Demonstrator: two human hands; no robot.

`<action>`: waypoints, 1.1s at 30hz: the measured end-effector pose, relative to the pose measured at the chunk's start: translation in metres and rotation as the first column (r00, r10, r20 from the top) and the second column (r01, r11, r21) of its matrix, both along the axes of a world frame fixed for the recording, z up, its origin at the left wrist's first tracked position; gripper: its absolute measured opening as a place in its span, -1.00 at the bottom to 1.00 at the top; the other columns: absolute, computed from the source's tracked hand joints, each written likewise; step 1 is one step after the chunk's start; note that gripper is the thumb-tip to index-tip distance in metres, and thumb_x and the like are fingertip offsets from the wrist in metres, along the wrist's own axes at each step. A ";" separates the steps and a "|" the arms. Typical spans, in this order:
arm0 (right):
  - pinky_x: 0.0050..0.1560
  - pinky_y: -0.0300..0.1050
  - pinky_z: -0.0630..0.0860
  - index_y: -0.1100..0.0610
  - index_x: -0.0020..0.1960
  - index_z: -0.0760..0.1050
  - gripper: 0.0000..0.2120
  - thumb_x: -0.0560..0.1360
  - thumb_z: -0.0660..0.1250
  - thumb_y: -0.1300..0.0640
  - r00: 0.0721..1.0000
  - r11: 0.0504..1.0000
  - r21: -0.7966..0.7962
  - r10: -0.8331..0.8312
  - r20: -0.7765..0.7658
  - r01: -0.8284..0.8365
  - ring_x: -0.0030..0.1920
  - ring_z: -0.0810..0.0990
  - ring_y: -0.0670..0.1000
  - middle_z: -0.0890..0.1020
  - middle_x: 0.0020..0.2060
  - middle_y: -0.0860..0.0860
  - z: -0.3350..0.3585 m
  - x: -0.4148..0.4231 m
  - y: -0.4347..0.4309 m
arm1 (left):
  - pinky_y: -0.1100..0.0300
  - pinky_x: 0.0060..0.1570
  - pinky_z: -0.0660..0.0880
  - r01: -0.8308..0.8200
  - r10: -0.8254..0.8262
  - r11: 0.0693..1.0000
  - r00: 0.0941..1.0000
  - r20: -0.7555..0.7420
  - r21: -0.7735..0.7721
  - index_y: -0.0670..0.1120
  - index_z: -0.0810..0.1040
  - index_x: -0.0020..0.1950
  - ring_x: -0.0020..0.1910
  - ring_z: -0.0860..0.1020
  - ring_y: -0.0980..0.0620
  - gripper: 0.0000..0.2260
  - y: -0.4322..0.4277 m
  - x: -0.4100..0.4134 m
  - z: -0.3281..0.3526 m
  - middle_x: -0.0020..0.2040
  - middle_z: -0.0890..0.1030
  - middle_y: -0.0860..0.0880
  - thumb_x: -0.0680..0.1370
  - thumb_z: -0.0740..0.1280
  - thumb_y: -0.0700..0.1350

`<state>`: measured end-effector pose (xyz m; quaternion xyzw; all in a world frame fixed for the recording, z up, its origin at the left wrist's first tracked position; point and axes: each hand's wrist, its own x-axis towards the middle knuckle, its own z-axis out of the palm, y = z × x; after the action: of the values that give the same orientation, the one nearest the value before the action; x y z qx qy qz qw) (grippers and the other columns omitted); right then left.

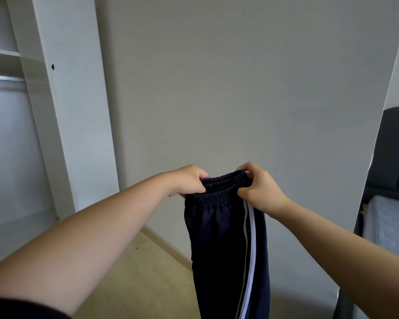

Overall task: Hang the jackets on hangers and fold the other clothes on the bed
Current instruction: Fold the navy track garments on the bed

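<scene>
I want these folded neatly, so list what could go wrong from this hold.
1. Both hands, left and right, pinch only the waistband of the trousers, which hang in the air; a slack grip could drop them on the floor.
2. The bed lies off to the right, so the legs may twist or drag on the way there.

The navy track pants [226,245] are running off the bottom edge, so the legs and hems are going unseen. The mattress [387,224] (only a corner showing) is being cropped by the right edge, and the closet rod [5,78] by the left.
</scene>
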<state>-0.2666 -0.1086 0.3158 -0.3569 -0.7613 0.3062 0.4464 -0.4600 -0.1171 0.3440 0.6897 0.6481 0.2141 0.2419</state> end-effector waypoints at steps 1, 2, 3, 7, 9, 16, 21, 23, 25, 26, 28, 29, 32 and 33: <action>-0.44 -0.29 0.37 0.06 -0.02 0.38 -0.69 0.39 0.21 0.44 1.000 0.999 -0.046 0.002 0.012 -0.001 -0.44 0.42 -0.09 0.58 -0.22 0.05 0.001 0.003 0.002 | 0.32 -0.47 0.41 0.043 -0.042 0.999 0.994 0.101 -0.003 -0.02 0.51 -0.05 -0.39 0.46 0.09 -0.74 0.000 -0.004 0.001 -0.22 0.52 -0.01 0.46 0.20 -0.36; -0.45 -0.27 0.34 0.07 0.02 0.35 -0.69 0.41 0.20 0.42 1.000 0.997 -0.083 0.008 0.021 -0.006 -0.44 0.39 -0.07 0.59 -0.20 0.06 0.001 0.006 0.004 | 0.32 -0.47 0.41 0.076 -0.074 0.997 0.979 0.187 -0.003 0.00 0.49 -0.02 -0.40 0.47 0.10 -0.71 -0.001 -0.006 0.001 -0.19 0.53 -0.03 0.47 0.18 -0.37; -0.44 -0.28 0.33 0.07 0.06 0.32 -0.69 0.43 0.20 0.40 0.999 0.995 -0.100 0.013 0.029 -0.010 -0.43 0.39 -0.06 0.59 -0.16 0.06 0.001 0.008 0.005 | 0.32 -0.49 0.40 0.093 -0.090 0.996 0.962 0.258 -0.001 0.00 0.48 -0.03 -0.41 0.46 0.09 -0.70 -0.001 -0.008 0.000 -0.20 0.51 -0.05 0.48 0.15 -0.38; -0.33 -0.43 0.36 0.06 0.10 0.26 -0.70 0.47 0.19 0.36 0.998 0.999 0.051 -0.013 0.059 0.010 -0.28 0.48 -0.15 0.54 -0.02 -0.01 -0.003 0.010 0.004 | 0.37 -0.49 0.33 0.107 -0.104 0.994 0.872 0.478 0.022 -0.10 0.51 -0.19 -0.40 0.44 0.07 -0.68 0.001 -0.008 -0.005 -0.35 0.49 -0.02 0.47 0.05 -0.42; -0.30 -0.43 0.37 0.03 0.10 0.27 -0.69 0.47 0.18 0.36 0.999 0.995 0.094 -0.019 0.037 0.016 -0.25 0.49 -0.15 0.54 -0.01 -0.04 -0.006 0.010 0.004 | 0.31 -0.40 0.36 0.111 -0.108 0.993 0.836 0.538 0.027 -0.15 0.53 -0.20 -0.36 0.49 0.05 -0.68 0.001 -0.005 -0.004 -0.33 0.52 -0.05 0.45 0.03 -0.42; -0.14 -0.20 0.53 0.04 0.07 0.49 -0.75 0.50 0.21 0.31 0.980 0.985 0.064 -0.153 -0.126 0.162 -0.09 0.63 0.08 0.68 -0.14 -0.01 -0.005 0.011 0.012 | 0.15 0.17 0.47 0.166 -0.147 0.985 0.700 0.699 0.041 -0.10 0.51 0.20 0.17 0.56 0.00 -0.45 0.006 -0.016 -0.005 0.18 0.60 -0.07 0.39 0.37 0.26; -0.18 0.02 0.53 0.12 0.16 0.50 -0.64 0.52 0.06 0.38 0.979 0.976 0.100 -0.182 -0.097 0.191 -0.13 0.57 0.29 0.66 -0.08 0.16 -0.006 0.008 0.014 | 0.24 0.04 0.51 0.082 -0.164 0.985 0.732 0.661 0.153 -0.11 0.54 0.18 0.09 0.59 0.00 -0.59 0.011 -0.008 -0.022 0.05 0.64 0.01 0.36 0.51 -0.27; -0.39 -0.20 0.47 0.13 0.16 0.50 -0.61 0.51 0.01 0.40 0.981 0.973 0.125 -0.188 -0.048 0.192 -0.37 0.55 0.06 0.66 -0.15 0.18 -0.006 0.011 0.017 | 0.18 0.03 0.52 -0.025 -0.115 0.976 0.783 0.612 0.215 -0.09 0.63 -0.04 0.00 0.64 -0.02 -0.81 0.012 -0.008 -0.020 -0.07 0.70 -0.01 0.39 0.48 -0.28; -0.37 -0.35 0.42 0.16 0.20 0.48 -0.59 0.53 -0.02 0.39 0.983 0.983 0.066 -0.170 -0.067 0.174 -0.43 0.52 -0.14 0.67 -0.23 0.05 -0.002 0.017 0.019 | 0.14 0.02 0.53 -0.054 -0.109 0.966 0.805 0.583 0.254 -0.08 0.64 -0.12 -0.07 0.66 0.00 -0.88 0.014 -0.011 -0.017 -0.13 0.70 -0.01 0.38 0.49 -0.23; -0.29 -0.31 0.47 0.16 0.22 0.47 -0.62 0.55 -0.01 0.37 0.985 0.990 0.013 -0.141 -0.095 0.143 -0.38 0.55 -0.16 0.66 -0.23 0.00 0.001 0.020 0.020 | 0.12 0.02 0.54 -0.055 -0.114 0.961 0.813 0.570 0.270 -0.08 0.64 -0.14 -0.09 0.67 0.01 -0.89 0.014 -0.011 -0.014 -0.14 0.70 -0.01 0.38 0.50 -0.22; -0.02 -0.14 0.55 0.11 0.23 0.47 -0.72 0.63 0.04 0.20 0.992 0.996 -0.052 -0.076 -0.102 0.072 -0.19 0.60 -0.10 0.65 -0.15 -0.04 0.009 0.023 0.020 | 0.13 0.02 0.55 -0.040 -0.129 0.956 0.833 0.538 0.292 -0.06 0.64 -0.17 -0.10 0.67 0.02 -0.91 0.013 -0.008 -0.008 -0.16 0.70 0.01 0.38 0.50 -0.19; 0.11 -0.08 0.51 0.07 0.20 0.48 -0.73 0.64 0.07 0.07 0.996 0.996 -0.077 -0.043 -0.075 0.037 -0.06 0.60 -0.09 0.64 -0.08 -0.05 0.015 0.023 0.019 | 0.13 0.01 0.55 -0.026 -0.140 0.953 0.847 0.512 0.303 -0.06 0.64 -0.17 -0.10 0.66 0.03 -0.91 0.013 -0.004 -0.004 -0.16 0.70 0.02 0.38 0.50 -0.18; 0.16 -0.16 0.44 0.06 0.11 0.57 -0.57 0.53 0.15 -0.23 0.996 0.987 -0.154 0.045 0.078 -0.032 0.08 0.60 -0.07 0.65 0.02 -0.04 0.037 0.021 0.014 | 0.17 0.00 0.55 0.034 -0.180 0.947 0.879 0.442 0.319 -0.06 0.63 -0.18 -0.13 0.66 0.04 -0.91 0.013 0.005 0.011 -0.19 0.69 0.03 0.38 0.50 -0.19; 0.09 -0.21 0.46 0.07 0.06 0.60 -0.59 0.49 0.23 -0.22 0.983 0.985 -0.167 0.064 0.173 -0.035 0.04 0.62 -0.07 0.67 -0.03 -0.05 0.044 0.022 0.011 | 0.20 -0.04 0.55 0.066 -0.195 0.950 0.889 0.415 0.304 -0.05 0.63 -0.19 -0.16 0.65 0.07 -0.91 0.012 0.006 0.016 -0.21 0.69 0.05 0.39 0.49 -0.20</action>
<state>-0.2450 -0.0976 0.3596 -0.3991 -0.7791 0.3455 0.3380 -0.4542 -0.1054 0.3598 0.6930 0.4911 0.4374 0.2955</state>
